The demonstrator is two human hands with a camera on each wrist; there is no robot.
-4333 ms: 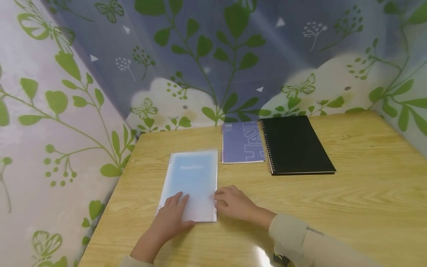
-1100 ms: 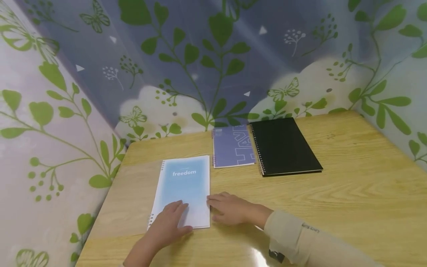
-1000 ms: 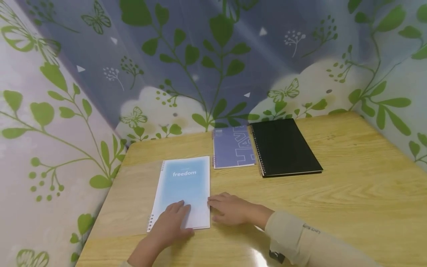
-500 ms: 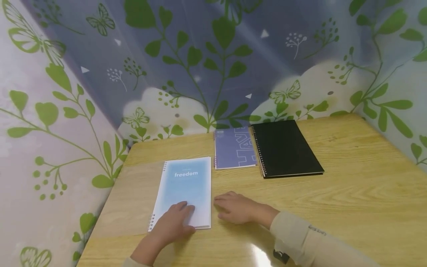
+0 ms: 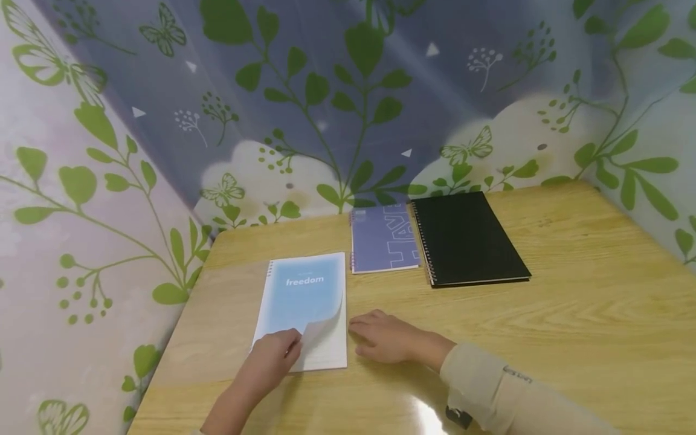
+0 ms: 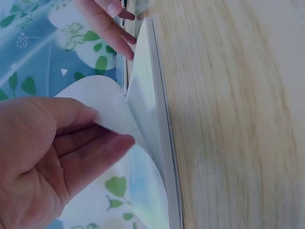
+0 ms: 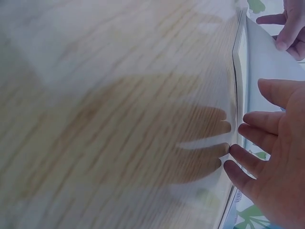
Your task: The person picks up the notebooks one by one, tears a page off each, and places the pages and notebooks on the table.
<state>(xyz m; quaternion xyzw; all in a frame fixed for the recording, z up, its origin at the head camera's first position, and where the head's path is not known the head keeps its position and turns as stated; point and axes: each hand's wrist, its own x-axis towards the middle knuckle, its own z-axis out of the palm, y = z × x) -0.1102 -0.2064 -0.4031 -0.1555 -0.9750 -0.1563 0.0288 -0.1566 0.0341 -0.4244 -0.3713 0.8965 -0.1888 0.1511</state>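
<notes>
A spiral notebook lies flat on the wooden table, its rings along the left. My left hand pinches the lower right corner of its blue front page, which reads "freedom". That corner curls up and leftward, baring a pale sheet beneath. Thumb and fingers on the page show in the left wrist view. Just off the notebook's right edge rests my right hand, fingers extended and holding nothing. A translucent cover lies folded out to the left of the rings.
Behind, a purple spiral notebook lies beside a larger black spiral notebook. Leaf-patterned walls border the table at the back and sides.
The translucent cover has been turned out to the left. Since half a second ago, my left hand has gone from resting on the blue page to lifting its corner. My right hand has shifted slightly right.
</notes>
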